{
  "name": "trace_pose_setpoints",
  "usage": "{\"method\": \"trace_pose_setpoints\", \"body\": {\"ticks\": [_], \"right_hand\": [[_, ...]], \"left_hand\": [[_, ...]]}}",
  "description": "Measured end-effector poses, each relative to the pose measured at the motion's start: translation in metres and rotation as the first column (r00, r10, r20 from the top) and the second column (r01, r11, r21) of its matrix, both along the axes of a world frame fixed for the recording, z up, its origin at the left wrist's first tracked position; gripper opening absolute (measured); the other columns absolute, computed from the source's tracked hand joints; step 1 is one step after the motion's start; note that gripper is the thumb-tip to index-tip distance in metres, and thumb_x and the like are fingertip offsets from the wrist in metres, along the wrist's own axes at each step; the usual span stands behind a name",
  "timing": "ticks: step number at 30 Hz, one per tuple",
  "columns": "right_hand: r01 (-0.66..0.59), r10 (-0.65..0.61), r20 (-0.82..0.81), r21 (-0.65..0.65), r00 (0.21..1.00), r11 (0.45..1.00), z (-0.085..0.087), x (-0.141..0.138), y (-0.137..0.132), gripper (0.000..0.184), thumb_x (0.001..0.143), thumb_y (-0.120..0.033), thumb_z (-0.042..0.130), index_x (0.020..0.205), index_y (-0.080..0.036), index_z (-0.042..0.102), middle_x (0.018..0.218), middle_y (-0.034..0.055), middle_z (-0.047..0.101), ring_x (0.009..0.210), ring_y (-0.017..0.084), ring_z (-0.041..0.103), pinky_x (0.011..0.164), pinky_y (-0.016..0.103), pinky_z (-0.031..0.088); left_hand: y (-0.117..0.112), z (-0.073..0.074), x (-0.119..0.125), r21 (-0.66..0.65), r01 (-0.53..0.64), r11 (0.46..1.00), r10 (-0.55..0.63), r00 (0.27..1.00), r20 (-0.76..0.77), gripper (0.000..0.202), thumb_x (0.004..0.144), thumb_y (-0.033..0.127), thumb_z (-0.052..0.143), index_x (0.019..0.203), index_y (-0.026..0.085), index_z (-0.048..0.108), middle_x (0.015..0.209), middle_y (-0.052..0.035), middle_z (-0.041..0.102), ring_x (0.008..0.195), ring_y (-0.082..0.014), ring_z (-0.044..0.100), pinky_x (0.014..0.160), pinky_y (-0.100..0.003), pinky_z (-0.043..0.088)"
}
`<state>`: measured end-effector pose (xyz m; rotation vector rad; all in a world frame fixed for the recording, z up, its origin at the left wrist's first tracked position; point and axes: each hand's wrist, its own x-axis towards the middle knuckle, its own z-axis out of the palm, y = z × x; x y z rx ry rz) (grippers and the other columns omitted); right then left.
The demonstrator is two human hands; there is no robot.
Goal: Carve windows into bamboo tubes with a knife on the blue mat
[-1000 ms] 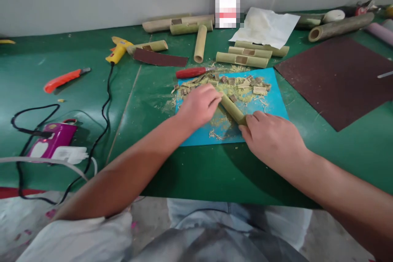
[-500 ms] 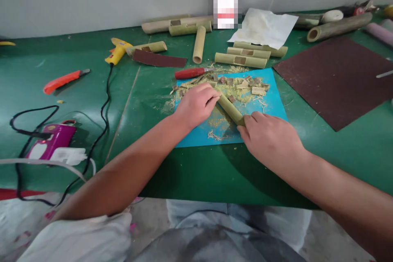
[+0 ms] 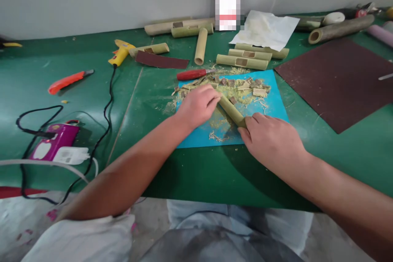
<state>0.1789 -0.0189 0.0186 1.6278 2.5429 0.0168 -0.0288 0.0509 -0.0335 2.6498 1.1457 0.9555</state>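
Observation:
A short green bamboo tube [image 3: 231,110] lies slantwise on a blue mat [image 3: 273,104] in the middle of the green table. My left hand [image 3: 198,105] is closed around the tube's far end. My right hand [image 3: 272,139] is closed on its near end, fingers curled over it. Around the tube lie pale shavings and several small cut bamboo chips [image 3: 242,86]. A red-handled knife [image 3: 192,74] rests at the mat's far edge, just beyond my left hand.
Several bamboo tubes [image 3: 241,61] lie behind the mat. A large brown sandpaper sheet [image 3: 340,77] is at the right, a strip of it [image 3: 161,61] at the back. A yellow glue gun [image 3: 121,52], orange cutter [image 3: 67,82] and purple power strip [image 3: 50,147] with cables sit left.
Both hands stay on the bamboo tube in the same grip. Only the view has shifted slightly; the tube has barely moved.

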Motion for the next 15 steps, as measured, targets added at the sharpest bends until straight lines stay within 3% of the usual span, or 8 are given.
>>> {"method": "trace_pose_setpoints", "body": {"ticks": [2,5,9,10,13,15], "right_hand": [[-0.005,0.005,-0.002,0.002,1.0,1.0,0.0,0.0,0.0,0.031,0.101,-0.027,0.047,0.091,-0.013,0.072,0.081,0.0116,0.07,0.069,0.021,0.062,0.056,0.032,0.025],[-0.017,0.017,-0.003,0.002,1.0,1.0,0.0,0.001,0.0,0.031,0.101,-0.025,0.046,0.09,-0.013,0.072,0.081,0.0116,0.069,0.07,0.021,0.062,0.056,0.033,0.026],[-0.011,0.011,0.003,0.007,1.0,1.0,-0.002,0.001,-0.002,0.032,0.101,-0.026,0.045,0.092,-0.013,0.072,0.081,0.0117,0.07,0.069,0.021,0.062,0.056,0.033,0.026],[-0.021,0.021,0.003,0.014,1.0,1.0,-0.003,0.001,-0.002,0.031,0.101,-0.025,0.045,0.091,-0.013,0.072,0.081,0.0114,0.07,0.07,0.021,0.062,0.056,0.032,0.026],[-0.043,0.043,0.006,0.049,0.999,0.998,-0.004,0.002,-0.002,0.03,0.1,-0.023,0.047,0.087,-0.014,0.072,0.078,0.0104,0.069,0.068,0.02,0.061,0.056,0.032,0.026],[-0.033,0.033,0.008,0.063,0.999,0.997,-0.004,0.002,-0.002,0.029,0.1,-0.025,0.048,0.087,-0.013,0.072,0.077,0.0099,0.069,0.066,0.019,0.06,0.056,0.032,0.025]], "left_hand": [[-0.002,0.001,0.003,-0.008,0.018,1.0,-0.017,1.0,0.013,0.022,0.102,0.023,0.052,0.093,0.015,0.07,0.088,-0.0068,0.069,0.083,-0.0179,0.066,0.077,-0.032,0.055],[-0.006,0.002,0.006,-0.033,0.149,0.988,-0.149,0.989,-0.005,0.024,0.104,0.025,0.05,0.092,0.016,0.069,0.088,-0.0068,0.07,0.083,-0.0172,0.065,0.076,-0.03,0.055],[-0.009,0.003,0.009,-0.015,0.004,1.0,-0.004,1.0,0.007,0.023,0.102,0.022,0.051,0.091,0.015,0.069,0.086,-0.0064,0.069,0.081,-0.0174,0.064,0.076,-0.03,0.054],[-0.011,0.004,0.01,-0.025,0.009,1.0,-0.01,1.0,-0.014,0.025,0.103,0.023,0.05,0.09,0.015,0.069,0.085,-0.0062,0.068,0.081,-0.0173,0.064,0.075,-0.03,0.054],[-0.014,0.005,0.012,-0.119,0.181,0.976,-0.193,0.976,-0.097,0.034,0.107,0.028,0.042,0.088,0.017,0.069,0.082,-0.0052,0.066,0.08,-0.0164,0.063,0.073,-0.028,0.053],[-0.013,0.005,0.011,-0.073,0.103,0.992,-0.108,0.992,-0.061,0.033,0.105,0.026,0.045,0.084,0.017,0.068,0.082,-0.0052,0.066,0.079,-0.0166,0.062,0.073,-0.028,0.052]]}}
